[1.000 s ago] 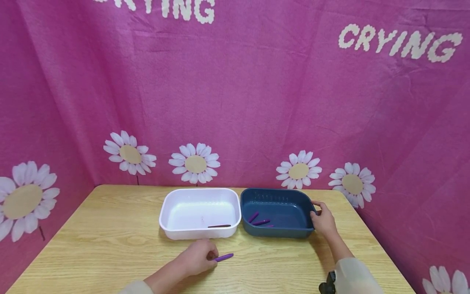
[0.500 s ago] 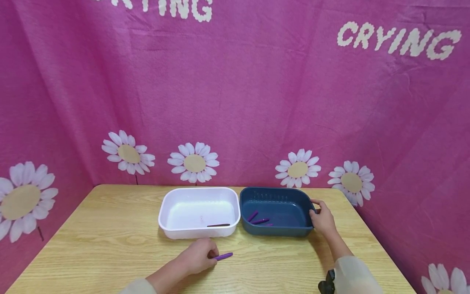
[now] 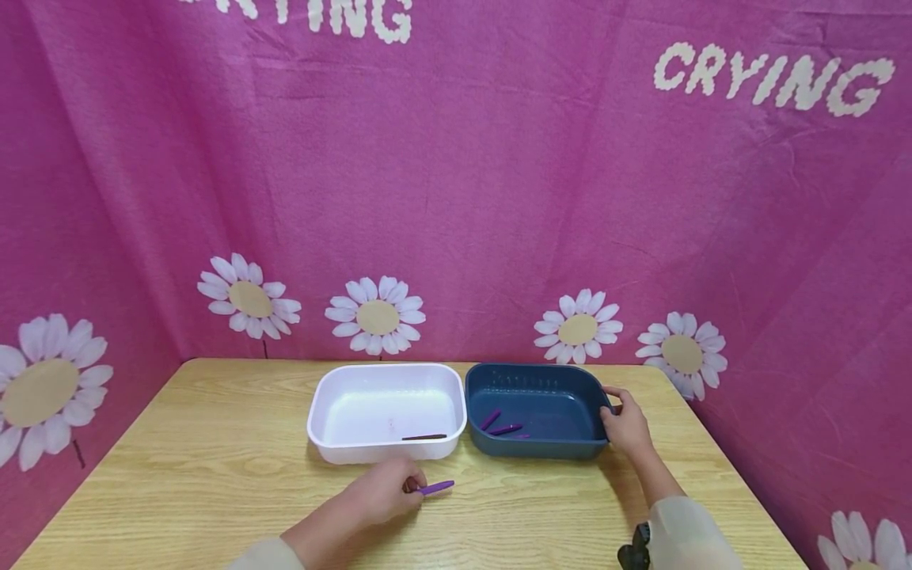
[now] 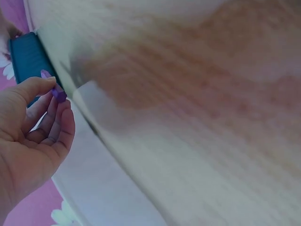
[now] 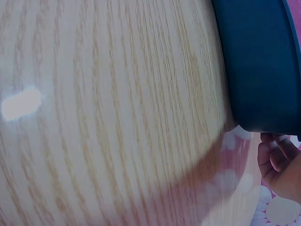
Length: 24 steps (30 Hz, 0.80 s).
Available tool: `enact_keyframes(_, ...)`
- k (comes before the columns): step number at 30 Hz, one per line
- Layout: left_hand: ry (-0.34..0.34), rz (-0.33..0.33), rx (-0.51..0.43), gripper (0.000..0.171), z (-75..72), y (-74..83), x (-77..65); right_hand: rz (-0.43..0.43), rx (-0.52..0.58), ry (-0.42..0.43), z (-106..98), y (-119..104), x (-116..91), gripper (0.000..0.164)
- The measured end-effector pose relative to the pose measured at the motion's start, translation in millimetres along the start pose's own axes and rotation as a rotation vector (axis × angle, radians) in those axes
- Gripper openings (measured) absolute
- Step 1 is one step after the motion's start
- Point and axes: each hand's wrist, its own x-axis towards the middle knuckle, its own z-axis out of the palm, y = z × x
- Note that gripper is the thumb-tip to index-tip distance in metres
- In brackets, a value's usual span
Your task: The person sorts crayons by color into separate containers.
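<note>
Between thumb and fingertips, my left hand [image 3: 385,491] pinches a purple crayon [image 3: 438,488], just in front of the white bin. The left wrist view shows the same crayon [image 4: 59,92] at the fingertips, its end poking out past the thumb. My right hand [image 3: 628,426] grips the right end of the dark blue bin [image 3: 541,450], thumb at the rim and fingers around the outside. Several purple crayons [image 3: 506,430] lie in the left part of that bin. In the right wrist view, the fingers of the right hand [image 5: 281,165] are at the bin's end wall.
The white bin [image 3: 388,454] stands against the blue one's left side, with a dark brown crayon [image 3: 424,437] near its front wall. Both sit on a wooden table [image 3: 541,514]. A pink flowered cloth [image 3: 456,198] hangs behind and at both sides.
My left hand has lifted slightly, carrying the purple crayon a little up from where it was at the tabletop. The right hand and both bins have stayed put.
</note>
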Motion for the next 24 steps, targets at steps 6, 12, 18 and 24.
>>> enact_keyframes(6,0.021,0.002,-0.028,0.004,-9.8,3.1,6.0,-0.003,-0.001,0.001,-0.1,-0.7,-0.3,0.042)
enact_keyframes(12,0.056,0.041,0.013,0.005,-19.0,6.8,9.5,-0.002,-0.003,0.004,-0.3,-0.8,-0.6,0.042)
enact_keyframes(18,0.075,0.058,0.029,0.004,-23.1,9.7,13.7,-0.004,-0.001,0.002,-0.1,0.0,-0.3,0.042)
enact_keyframes(24,0.08,0.053,0.022,0.005,-26.7,15.3,18.4,-0.001,0.0,0.006,-0.4,-0.8,-1.4,0.042)
